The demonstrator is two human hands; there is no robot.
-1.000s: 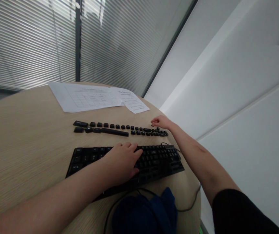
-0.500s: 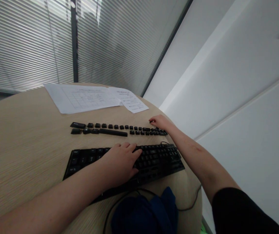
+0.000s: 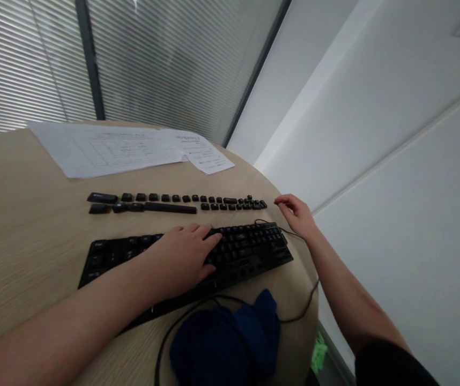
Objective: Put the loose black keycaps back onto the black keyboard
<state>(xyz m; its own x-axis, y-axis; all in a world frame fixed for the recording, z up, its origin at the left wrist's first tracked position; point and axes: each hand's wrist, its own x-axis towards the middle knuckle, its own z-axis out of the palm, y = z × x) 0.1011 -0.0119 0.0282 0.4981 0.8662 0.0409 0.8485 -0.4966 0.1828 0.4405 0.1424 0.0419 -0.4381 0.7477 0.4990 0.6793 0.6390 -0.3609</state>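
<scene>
Two rows of loose black keycaps (image 3: 173, 202) (on wooden counter (image 3: 32, 225)); left hand (image 3: 182, 257) spread flat on black keyboard (image 3: 250, 249), right hand (image 3: 298, 214) pinched, contents indiscernible.

The left hand (image 3: 182, 257) lies palm down, flat and relaxed, fingers (image 3: 208, 238) extended side by side and pointing toward 2 o'clock. Its bare forearm runs back toward 8 o'clock, leaving the view at the lower left corner. The right hand (image 3: 298, 214) sits at 3 o'clock from the left one, well apart, wrist bent, fingers curled with thumb and forefinger pinched at the tips, pointing to 10 o'clock. Its bare forearm stretches toward 5 o'clock into a dark sleeve.
</scene>
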